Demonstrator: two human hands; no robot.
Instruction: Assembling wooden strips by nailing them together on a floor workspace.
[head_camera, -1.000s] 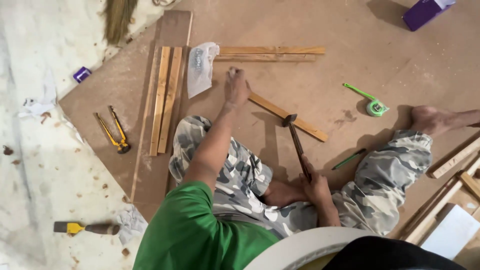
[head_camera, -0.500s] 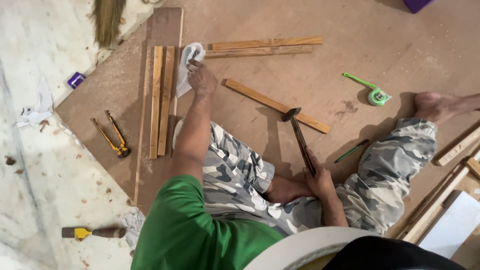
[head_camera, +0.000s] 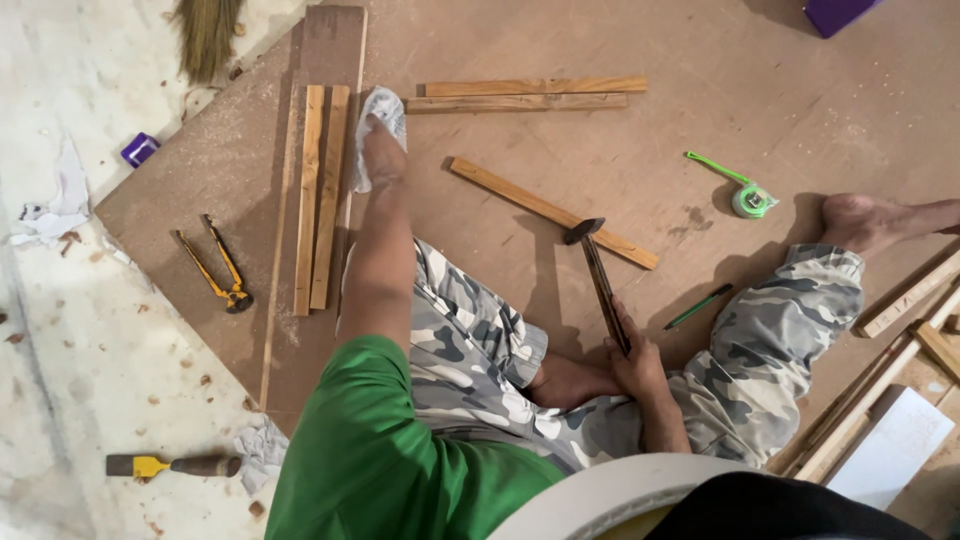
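A person sits on a large brown hardboard sheet (head_camera: 700, 80) laid over a pale, chip-strewn concrete floor (head_camera: 60, 330). The left hand (head_camera: 383, 150) reaches forward and rests on a small clear plastic bag (head_camera: 385, 108) lying at the edge of the sheet; whether the fingers are closed on it cannot be told. The right hand (head_camera: 632, 360) is clamped around the handle of a hammer (head_camera: 598, 270), low beside the knee, with the head pointing away and hanging above a diagonal wooden slat (head_camera: 550, 210).

Just left of the bag, two slats (head_camera: 320, 195) lie side by side; beyond it, another pair (head_camera: 525, 94) lies crosswise. A green tape measure (head_camera: 748, 195) sits near the bare foot (head_camera: 860, 222), and a green pencil (head_camera: 698, 307) lies by the camouflage trouser leg. Yellow-handled pincers (head_camera: 218, 268) rest on the sheet's left part. On the concrete lie a chisel (head_camera: 172, 466), a broom head (head_camera: 208, 35) and a small purple object (head_camera: 139, 149). More timber strips (head_camera: 900, 330) are stacked at the right.
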